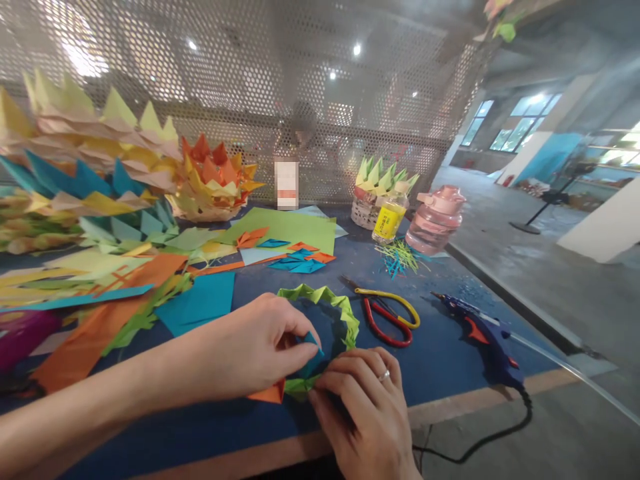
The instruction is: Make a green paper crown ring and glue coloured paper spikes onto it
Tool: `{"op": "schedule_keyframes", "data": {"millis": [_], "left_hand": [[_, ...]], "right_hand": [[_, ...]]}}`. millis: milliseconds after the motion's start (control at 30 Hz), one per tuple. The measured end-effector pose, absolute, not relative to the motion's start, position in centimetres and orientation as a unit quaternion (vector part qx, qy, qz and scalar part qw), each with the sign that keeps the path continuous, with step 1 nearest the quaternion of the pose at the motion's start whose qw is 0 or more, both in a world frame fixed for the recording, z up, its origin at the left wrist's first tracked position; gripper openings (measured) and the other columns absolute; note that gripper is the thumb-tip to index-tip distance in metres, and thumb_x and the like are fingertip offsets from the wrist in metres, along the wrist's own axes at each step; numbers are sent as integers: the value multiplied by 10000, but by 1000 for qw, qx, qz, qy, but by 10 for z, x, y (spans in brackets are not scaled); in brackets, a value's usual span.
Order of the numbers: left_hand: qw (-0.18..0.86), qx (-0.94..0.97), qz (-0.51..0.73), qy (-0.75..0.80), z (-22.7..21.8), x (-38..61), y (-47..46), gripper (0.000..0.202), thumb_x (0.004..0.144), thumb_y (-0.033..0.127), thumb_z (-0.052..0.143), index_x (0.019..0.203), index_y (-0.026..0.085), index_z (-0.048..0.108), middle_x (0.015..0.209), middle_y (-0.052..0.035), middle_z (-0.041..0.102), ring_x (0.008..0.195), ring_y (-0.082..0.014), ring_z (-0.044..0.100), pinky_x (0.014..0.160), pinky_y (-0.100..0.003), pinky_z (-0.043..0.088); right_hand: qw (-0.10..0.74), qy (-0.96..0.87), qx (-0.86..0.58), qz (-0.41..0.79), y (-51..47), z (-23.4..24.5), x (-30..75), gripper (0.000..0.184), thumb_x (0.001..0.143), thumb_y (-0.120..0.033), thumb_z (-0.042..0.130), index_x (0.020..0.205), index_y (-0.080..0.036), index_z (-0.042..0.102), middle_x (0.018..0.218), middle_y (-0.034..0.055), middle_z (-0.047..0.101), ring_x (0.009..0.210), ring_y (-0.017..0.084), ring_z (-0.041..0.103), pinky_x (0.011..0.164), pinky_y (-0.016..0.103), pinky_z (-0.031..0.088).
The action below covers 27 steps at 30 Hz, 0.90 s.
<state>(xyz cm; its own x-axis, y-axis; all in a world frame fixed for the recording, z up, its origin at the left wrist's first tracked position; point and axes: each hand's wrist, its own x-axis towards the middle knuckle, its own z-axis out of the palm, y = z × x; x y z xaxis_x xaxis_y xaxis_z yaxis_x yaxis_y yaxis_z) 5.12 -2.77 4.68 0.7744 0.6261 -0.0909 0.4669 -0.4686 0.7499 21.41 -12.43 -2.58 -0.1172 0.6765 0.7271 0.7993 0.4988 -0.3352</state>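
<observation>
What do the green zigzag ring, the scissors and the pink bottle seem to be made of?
Green zigzag ring: probably matte paper, given its crisp folds.
Scissors: dark, seemingly metal blades; smooth, slightly shiny red and yellow handles, perhaps plastic.
Pink bottle: likely glossy plastic, as its wall looks see-through and catches highlights; glass isn't ruled out.

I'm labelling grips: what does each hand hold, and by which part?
The left hand pinches a blue piece by its upper part; the right hand holds the green ring at its near side.

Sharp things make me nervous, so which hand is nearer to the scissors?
Right. The right hand is on the near side of the scissors, the left hand farther off to their left.
</observation>
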Motion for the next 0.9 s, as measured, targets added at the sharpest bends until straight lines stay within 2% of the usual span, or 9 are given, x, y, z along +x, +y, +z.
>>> {"op": "schedule_keyframes", "data": {"millis": [300,567,900], "left_hand": [[378,871,67,306,52,53,-34,237,806,225,485,752,178,712,720,8,681,642,-129,593,543,-190,388],[354,881,55,309,55,52,-38,224,813,210,481,699,179,670,559,47,568,520,-81,470,470,-172,317],[358,886,57,289,57,52,-43,216,824,188,469,708,173,651,521,65,485,505,-66,411,465,-140,295]], "right_hand": [[469,-706,-529,-47,-127,-29,206,90,827,-178,667,777,-215,602,761,-35,665,768,149,576,824,330,340],[479,-699,-529,-43,-128,-29,205,103,819,-145,663,778,-203,589,768,-24,642,769,148,555,828,321,351],[468,-695,-544,-35,-129,-33,205,109,833,-152,655,791,-201,567,782,-6,625,789,164,548,824,342,357]]}}
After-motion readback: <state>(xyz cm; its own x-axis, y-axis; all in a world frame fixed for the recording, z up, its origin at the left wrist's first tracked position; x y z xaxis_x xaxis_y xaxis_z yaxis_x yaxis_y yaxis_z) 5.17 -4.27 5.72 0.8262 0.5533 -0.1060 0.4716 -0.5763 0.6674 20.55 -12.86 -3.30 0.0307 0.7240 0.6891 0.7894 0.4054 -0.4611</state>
